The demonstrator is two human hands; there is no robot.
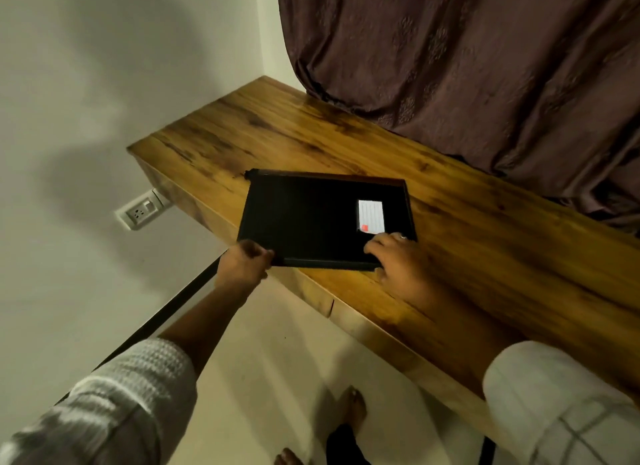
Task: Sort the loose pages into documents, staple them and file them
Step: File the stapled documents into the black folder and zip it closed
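Observation:
A black file folder [304, 218] lies flat on the wooden desk [485, 256], its near-left corner hanging over the desk's front edge. A white label with a small red mark [371, 216] sits on its cover at the right. My left hand [244, 262] grips the folder's near-left corner. My right hand [398, 256] rests on the near-right corner, fingers curled over the edge beside the label. No loose pages or stapler are in view.
A dark purple curtain [485, 66] hangs behind the desk and drapes onto its back edge. A wall socket [142, 212] sits on the left wall below the desk top. Pale floor and my bare feet [351, 407] lie below.

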